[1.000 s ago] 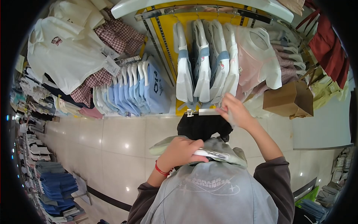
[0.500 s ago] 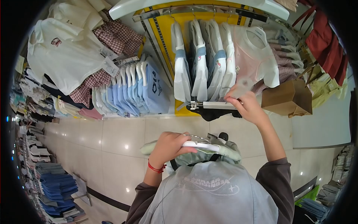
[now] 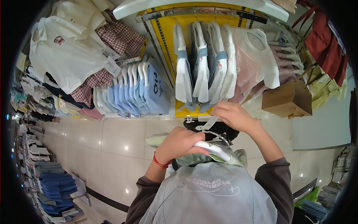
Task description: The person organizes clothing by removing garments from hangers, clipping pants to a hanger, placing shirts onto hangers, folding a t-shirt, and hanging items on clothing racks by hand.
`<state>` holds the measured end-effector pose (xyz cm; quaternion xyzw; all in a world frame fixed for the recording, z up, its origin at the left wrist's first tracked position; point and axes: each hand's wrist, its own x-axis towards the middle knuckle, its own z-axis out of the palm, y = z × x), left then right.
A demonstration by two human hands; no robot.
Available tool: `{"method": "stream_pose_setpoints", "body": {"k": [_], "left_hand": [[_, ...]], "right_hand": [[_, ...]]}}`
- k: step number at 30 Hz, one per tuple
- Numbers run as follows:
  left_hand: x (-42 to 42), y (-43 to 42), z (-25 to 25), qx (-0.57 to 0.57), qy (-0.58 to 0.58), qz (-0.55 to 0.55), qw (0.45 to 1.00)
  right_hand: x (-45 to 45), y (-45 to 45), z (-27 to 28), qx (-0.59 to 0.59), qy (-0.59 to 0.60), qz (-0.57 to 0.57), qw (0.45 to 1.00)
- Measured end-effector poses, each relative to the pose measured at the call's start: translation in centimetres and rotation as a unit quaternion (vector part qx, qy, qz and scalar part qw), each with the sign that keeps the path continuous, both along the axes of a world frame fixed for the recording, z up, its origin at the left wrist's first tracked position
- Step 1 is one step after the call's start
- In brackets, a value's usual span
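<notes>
My left hand (image 3: 179,143) is closed around a white hanger (image 3: 217,151) that carries a light green garment (image 3: 156,140), close to my body. A metal hook (image 3: 220,136) stands out beside the hanger's top. Between the fingertips of my right hand (image 3: 235,117) is one end of a pale plastic strip with holes (image 3: 209,123); its other end lies close to the hook. Behind both hands is a dark garment (image 3: 228,131), with a metal clip (image 3: 189,119) at its left. Whether the strip is threaded on the hook, I cannot tell.
Ahead, white and blue children's clothes (image 3: 201,71) hang from a metal rail (image 3: 160,15). Light blue tops (image 3: 154,91) hang to the left. On the right is a brown paper bag (image 3: 285,100), below more hanging clothes. Tiled floor (image 3: 115,149) shows below.
My right hand has come down and left, nearer my left hand, and now shows the strip in its fingers. The white clip hanger bar has dropped mostly from sight. My left hand has shifted slightly right.
</notes>
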<state>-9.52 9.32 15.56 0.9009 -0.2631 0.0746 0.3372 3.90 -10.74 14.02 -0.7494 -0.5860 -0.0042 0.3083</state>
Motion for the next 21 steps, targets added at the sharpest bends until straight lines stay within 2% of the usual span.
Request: {"method": "stream_pose_setpoints", "body": {"k": [10, 21], "left_hand": [[-0.2, 0.2, 0.4, 0.027, -0.033, -0.011, 0.999], [-0.2, 0.3, 0.9, 0.006, -0.015, -0.004, 1.000]], "right_hand": [[0.0, -0.3, -0.7, 0.015, -0.096, -0.080, 0.992], [0.5, -0.7, 0.8, 0.038, -0.111, -0.125, 0.985]]}}
